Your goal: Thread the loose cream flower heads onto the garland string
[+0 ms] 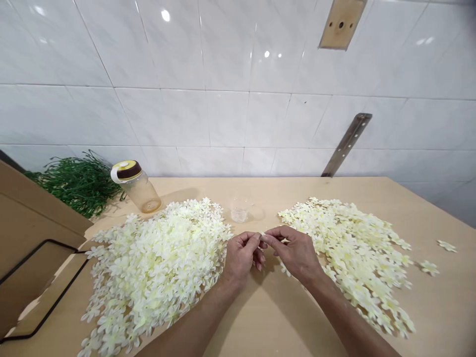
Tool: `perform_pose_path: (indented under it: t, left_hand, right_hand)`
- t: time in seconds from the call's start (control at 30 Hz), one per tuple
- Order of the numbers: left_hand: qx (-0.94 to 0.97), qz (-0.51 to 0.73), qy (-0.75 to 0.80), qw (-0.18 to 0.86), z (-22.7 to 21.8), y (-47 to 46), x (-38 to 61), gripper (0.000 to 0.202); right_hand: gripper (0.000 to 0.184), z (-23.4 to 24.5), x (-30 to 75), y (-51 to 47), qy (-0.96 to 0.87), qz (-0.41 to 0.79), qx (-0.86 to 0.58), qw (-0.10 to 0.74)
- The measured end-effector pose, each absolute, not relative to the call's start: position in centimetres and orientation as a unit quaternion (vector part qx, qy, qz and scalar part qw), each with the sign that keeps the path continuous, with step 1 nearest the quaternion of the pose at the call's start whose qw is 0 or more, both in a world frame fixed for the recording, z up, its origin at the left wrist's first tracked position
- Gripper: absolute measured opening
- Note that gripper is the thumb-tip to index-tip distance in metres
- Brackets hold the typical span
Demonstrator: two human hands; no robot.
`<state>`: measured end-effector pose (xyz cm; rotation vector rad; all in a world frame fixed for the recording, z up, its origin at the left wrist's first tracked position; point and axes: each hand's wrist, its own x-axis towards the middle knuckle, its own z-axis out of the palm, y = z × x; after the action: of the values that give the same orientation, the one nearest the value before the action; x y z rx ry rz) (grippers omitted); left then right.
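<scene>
My left hand (241,255) and my right hand (294,252) meet over the middle of the wooden table (275,317). Their fingertips pinch one small pale fabric flower (263,236) between them. A large heap of cream fabric flowers (156,263) lies to the left of my left hand. A second heap of the same flowers (353,248) spreads out to the right of my right hand. Just beyond my fingers stands a small clear plastic cup (239,210).
A plastic bottle with a yellow and brown lid (136,186) stands at the back left beside a bundle of green plastic stems (78,183). A cardboard box (33,238) sits at the left edge. Two loose flowers (437,255) lie far right. A tiled wall backs the table.
</scene>
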<state>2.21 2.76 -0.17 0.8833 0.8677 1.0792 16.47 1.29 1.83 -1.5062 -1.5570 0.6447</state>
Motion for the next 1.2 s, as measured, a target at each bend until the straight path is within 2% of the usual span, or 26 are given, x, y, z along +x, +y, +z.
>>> perform_pose_path:
  t: [0.57,0.9,1.2]
  left_hand:
    - [0.398,0.473,0.403,0.675,-0.2,2.9,2.3,0.034]
    - [0.383,0.485,0.403,0.675,-0.8,2.9,2.3,0.034]
    - [0.355,0.49,0.402,0.687,-0.5,3.1,2.1,0.038]
  right_hand:
    - [0.026,2.4,16.0,1.1,-0.611,0.292,-0.594,0.434]
    - [0.027,2.1,16.5,1.0,-0.728,0.135,-0.565,0.364]
    - [0.025,2.2,15.3,1.1,-0.735,0.113,-0.56,0.366]
